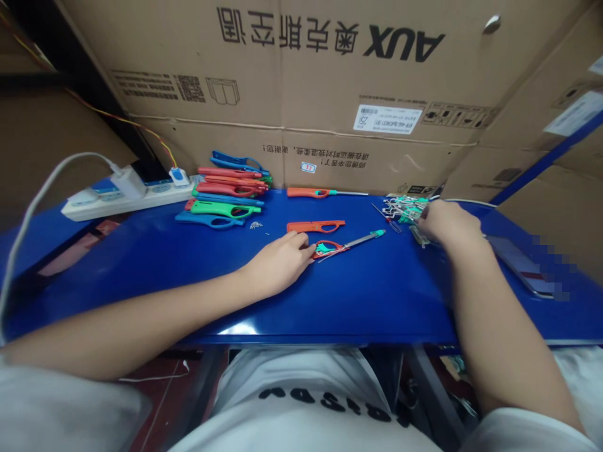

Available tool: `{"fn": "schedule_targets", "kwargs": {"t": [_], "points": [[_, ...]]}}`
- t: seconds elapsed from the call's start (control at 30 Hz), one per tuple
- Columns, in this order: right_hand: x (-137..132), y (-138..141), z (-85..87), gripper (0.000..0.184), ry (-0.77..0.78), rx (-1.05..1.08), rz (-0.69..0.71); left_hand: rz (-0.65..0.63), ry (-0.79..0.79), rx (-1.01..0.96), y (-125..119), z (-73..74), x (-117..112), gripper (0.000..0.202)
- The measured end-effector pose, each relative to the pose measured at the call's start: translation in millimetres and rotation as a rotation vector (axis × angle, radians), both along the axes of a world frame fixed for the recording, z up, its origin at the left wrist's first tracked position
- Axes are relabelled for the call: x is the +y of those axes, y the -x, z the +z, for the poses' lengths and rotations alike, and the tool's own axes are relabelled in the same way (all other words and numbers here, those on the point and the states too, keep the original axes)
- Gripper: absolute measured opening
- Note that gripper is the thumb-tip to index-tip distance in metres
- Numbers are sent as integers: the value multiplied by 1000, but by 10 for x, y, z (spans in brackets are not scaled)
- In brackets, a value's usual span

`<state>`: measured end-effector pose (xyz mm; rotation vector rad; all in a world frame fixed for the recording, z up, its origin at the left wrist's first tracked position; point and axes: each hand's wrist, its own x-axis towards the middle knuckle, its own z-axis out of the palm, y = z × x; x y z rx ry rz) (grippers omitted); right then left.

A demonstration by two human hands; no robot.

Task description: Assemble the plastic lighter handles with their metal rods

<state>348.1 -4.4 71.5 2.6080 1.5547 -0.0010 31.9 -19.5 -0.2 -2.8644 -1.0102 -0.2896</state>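
My left hand (280, 263) is closed on the handle end of an orange lighter half-shell (330, 245), which lies on the blue table. Inside that shell sit a green piece and thin wires, and a metal tube with a green tip (365, 239) sticks out to the right. Just behind it lies another orange lighter shell (315, 226). My right hand (450, 226) reaches into a pile of small green parts with pale wires (406, 208). Its fingers are bent together, and their tips are partly hidden. A thin screwdriver (387, 219) lies beside the pile.
Coloured lighter shells (226, 189) are stacked at the back left, near tiny metal pieces (255, 225). An orange lighter with a metal rod (325, 193) lies by the cardboard wall (301, 75). A white power strip (132, 199) stands left; a phone-like flat object (518, 267) lies right.
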Motion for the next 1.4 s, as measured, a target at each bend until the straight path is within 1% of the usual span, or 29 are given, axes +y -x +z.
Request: {"fn": "schedule_targets", "kwargs": {"t": [0.13, 0.2, 0.27, 0.4, 0.53, 0.57, 0.6, 0.63, 0.73, 0.77, 0.8, 0.83, 0.9, 0.97, 1.03, 1.23, 1.3, 1.4], "points": [[0, -67, 17, 18, 72, 3, -13, -18, -30, 75, -1, 26, 13, 34], [42, -112, -24, 14, 127, 3, 6, -31, -72, 108, -3, 22, 19, 34], [92, -157, -83, 10, 160, 7, 41, -37, -97, 96, -1, 5, 25, 35], [145, -217, -160, 8, 137, -18, 74, -45, -19, -8, 19, -31, 38, 37], [124, -248, -146, 17, 82, -56, 61, -69, 26, -87, 31, -50, 48, 34], [114, -247, -142, 18, 63, -51, 81, -76, 29, -104, 31, -54, 49, 33], [105, -239, -140, 18, 34, -26, 142, -81, 34, -123, 30, -59, 51, 33], [96, -220, -144, 19, -5, 27, 246, -85, 41, -141, 28, -65, 52, 33], [76, -95, -186, 24, -136, 318, 713, -100, 71, -187, 27, -90, 67, 38], [72, -36, -210, 27, -154, 418, 857, -107, 80, -198, 28, -100, 75, 39], [70, 27, -237, 30, -149, 499, 972, -116, 87, -205, 29, -110, 85, 39], [70, 89, -265, 31, -124, 556, 1056, -125, 94, -211, 30, -119, 94, 40], [73, 195, -319, 29, -50, 615, 1137, -139, 108, -223, 30, -133, 111, 39], [78, 262, -360, 26, -1, 623, 1139, -150, 122, -235, 25, -137, 122, 38], [80, 294, -384, 24, 11, 615, 1113, -156, 135, -244, 18, -133, 126, 36], [69, 308, -386, 20, 28, 618, 1061, -148, 167, -271, 4, -123, 128, 35], [56, 323, -373, 17, 34, 573, 1067, -155, 169, -265, 1, -125, 126, 35], [12, 380, -343, 13, 35, 417, 1102, -166, 161, -257, -5, -127, 120, 36]]}}
